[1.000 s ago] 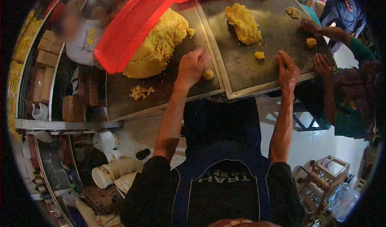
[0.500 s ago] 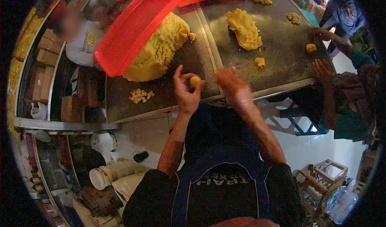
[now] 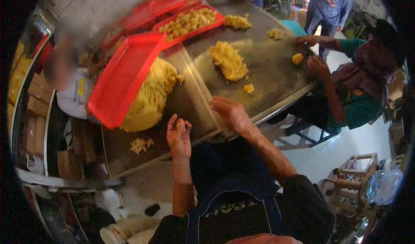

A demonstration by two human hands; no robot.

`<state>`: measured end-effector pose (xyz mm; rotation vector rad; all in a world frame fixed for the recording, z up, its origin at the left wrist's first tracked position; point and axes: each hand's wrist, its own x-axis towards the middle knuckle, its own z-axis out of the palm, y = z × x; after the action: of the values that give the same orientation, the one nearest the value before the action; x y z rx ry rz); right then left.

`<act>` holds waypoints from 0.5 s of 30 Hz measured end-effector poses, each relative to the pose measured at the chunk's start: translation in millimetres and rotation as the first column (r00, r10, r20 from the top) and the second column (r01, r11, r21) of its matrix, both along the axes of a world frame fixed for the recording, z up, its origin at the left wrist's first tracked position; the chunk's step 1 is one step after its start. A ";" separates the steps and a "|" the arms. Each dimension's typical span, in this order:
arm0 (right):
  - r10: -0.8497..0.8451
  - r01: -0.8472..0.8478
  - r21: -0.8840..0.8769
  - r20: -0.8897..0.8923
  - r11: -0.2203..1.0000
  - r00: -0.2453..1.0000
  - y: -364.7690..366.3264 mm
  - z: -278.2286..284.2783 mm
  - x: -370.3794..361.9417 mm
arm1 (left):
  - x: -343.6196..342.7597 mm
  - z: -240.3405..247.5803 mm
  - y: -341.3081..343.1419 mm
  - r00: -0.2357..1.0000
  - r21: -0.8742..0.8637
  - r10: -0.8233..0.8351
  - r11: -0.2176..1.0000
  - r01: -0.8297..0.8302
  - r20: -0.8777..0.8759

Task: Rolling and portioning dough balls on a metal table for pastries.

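Note:
My left hand (image 3: pixel 179 136) is raised palm up over the table's near edge, fingers curled round a small yellow dough ball that is mostly hidden. To its right, my right hand (image 3: pixel 231 113) hangs over the metal seam, smeared by motion so its fingers do not show clearly. A cluster of small pale lumps (image 3: pixel 141 145) lies to the left of my left hand. Beyond it rises a big mound of yellow dough (image 3: pixel 149 99), with a tilted red tray (image 3: pixel 127 77) leaning over it.
Another red tray (image 3: pixel 220 21) holds many dough balls at the back. Rough dough pieces (image 3: pixel 228 60) and a small lump (image 3: pixel 248 88) lie on the metal table (image 3: pixel 270 71). A co-worker in green (image 3: pixel 363 88) sits at right near a dough lump (image 3: pixel 297 59); another person (image 3: pixel 75 92) is at left.
The view has shifted, so the table sits lower and more of its far side shows. My left hand has turned and its fingers closed in, covering the ball; my right hand still moves.

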<state>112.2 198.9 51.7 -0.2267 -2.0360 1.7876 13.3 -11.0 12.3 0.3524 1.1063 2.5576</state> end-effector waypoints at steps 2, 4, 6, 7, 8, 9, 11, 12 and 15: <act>-0.341 0.320 -0.164 -0.120 0.933 0.933 48.7 -37.6 29.5 | 17.7 14.2 36.0 0.989 -0.173 -0.147 0.974 0.145 -0.001; -0.491 0.516 0.197 -0.163 0.834 0.856 79.7 -31.0 49.7 | 30.4 67.3 56.6 0.880 -0.372 -0.448 0.852 0.368 -0.158; -0.590 0.612 0.383 -0.191 0.691 0.785 90.0 -20.6 62.4 | 38.8 111.8 85.1 0.305 -0.585 -0.833 0.545 0.600 -0.462; -0.627 0.646 0.394 -0.196 0.654 0.754 94.4 -28.0 62.5 | 43.2 123.4 107.9 -0.115 -0.618 -0.773 0.399 0.677 -0.624; -0.611 0.650 0.356 -0.230 0.671 0.757 96.5 -37.4 58.3 | 62.2 144.6 120.2 -0.351 -0.683 -0.809 0.083 0.726 -0.471; -0.593 0.647 0.320 -0.259 0.692 0.762 97.5 -45.7 58.9 | 86.9 164.6 129.5 -0.578 -0.690 -0.755 -0.239 0.683 -0.310; -0.611 0.662 0.354 -0.258 0.661 0.748 99.4 -49.5 56.7 | 122.7 208.9 150.7 -0.713 -0.753 -0.602 -0.264 0.603 -0.359; -0.596 0.647 0.374 -0.256 0.665 0.761 96.4 -50.9 50.1 | 131.2 222.0 161.1 -0.801 -0.813 -0.468 -0.250 0.525 -0.373; -0.614 0.719 0.341 -0.374 0.606 0.695 97.4 -60.8 38.3 | 126.1 228.3 207.7 -0.549 -0.800 -0.627 0.214 0.561 -0.553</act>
<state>150.6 296.3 -9.1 -0.5409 -1.7931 0.7833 139.4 196.7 240.6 2.1530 0.5882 0.5933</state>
